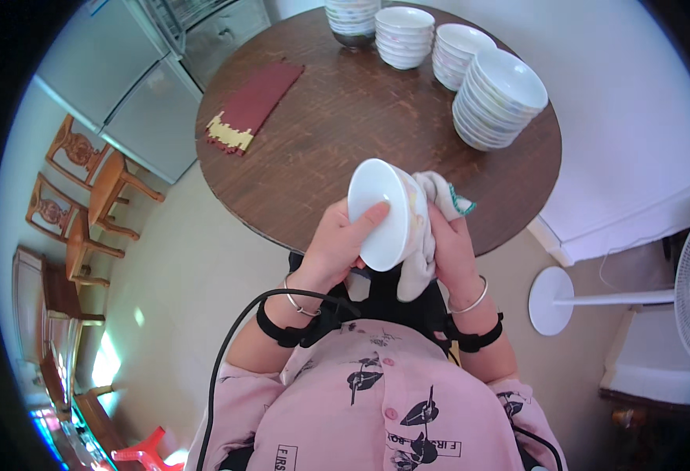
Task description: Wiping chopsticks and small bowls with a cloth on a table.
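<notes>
A white bowl (pixel 386 242) is tilted on its side just over the near edge of the table, its mouth facing left. My left hand (pixel 331 243) grips its rim, with the thumb inside the bowl and the fingers hidden beneath. Against the bowl's patterned outer side, my right hand (pixel 453 250) is closed on a white knitted work glove (pixel 414 276) with a green-stitched edge. Part of the glove hangs down below the bowl.
On the round wooden table (pixel 345 118) stand several bowl stacks, the nearest stack (pixel 495 106) at the right. A row of dark red chopsticks (pixel 258 102) with yellow ends lies at the left. A white fan (pixel 550 302) is on the floor at right; wooden chairs (pixel 109 184) stand at left.
</notes>
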`<action>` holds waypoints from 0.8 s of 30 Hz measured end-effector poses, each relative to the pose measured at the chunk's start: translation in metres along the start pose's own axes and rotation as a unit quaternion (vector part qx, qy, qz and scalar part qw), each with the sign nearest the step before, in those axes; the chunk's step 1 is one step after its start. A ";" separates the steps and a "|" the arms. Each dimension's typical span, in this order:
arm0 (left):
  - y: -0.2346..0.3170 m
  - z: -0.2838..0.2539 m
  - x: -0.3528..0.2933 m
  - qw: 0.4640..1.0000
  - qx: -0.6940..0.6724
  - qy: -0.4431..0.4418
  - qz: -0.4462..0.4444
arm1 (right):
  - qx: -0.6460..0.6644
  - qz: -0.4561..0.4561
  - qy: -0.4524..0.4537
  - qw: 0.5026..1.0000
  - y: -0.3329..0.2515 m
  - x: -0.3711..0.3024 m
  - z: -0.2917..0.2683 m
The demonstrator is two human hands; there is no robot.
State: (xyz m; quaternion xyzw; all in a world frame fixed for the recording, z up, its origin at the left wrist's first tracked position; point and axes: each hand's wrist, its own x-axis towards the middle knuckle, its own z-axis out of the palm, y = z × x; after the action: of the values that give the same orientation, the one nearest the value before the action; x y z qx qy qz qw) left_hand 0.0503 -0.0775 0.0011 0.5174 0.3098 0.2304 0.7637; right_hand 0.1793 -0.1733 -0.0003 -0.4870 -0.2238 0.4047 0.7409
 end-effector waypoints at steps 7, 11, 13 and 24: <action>0.026 -0.031 0.016 0.999 0.034 0.015 -0.021 | -0.273 -0.054 -0.031 0.960 -0.004 0.015 -0.030; 0.056 -0.073 0.050 0.995 0.085 0.043 -0.042 | -0.178 -0.012 0.061 0.982 -0.016 0.022 -0.055; 0.065 -0.092 0.069 0.990 0.109 0.072 -0.052 | -0.143 -0.038 0.068 0.987 -0.011 0.022 -0.051; 0.085 -0.121 0.130 0.986 0.036 0.161 -0.034 | -0.157 -0.104 0.048 0.981 -0.010 0.019 -0.051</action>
State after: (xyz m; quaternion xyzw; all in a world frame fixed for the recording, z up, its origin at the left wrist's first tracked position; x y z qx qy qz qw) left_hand 0.0529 0.1182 0.0168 0.4902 0.4543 0.2737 0.6916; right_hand 0.2310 -0.1876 -0.0142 -0.5903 -0.2981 0.2617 0.7030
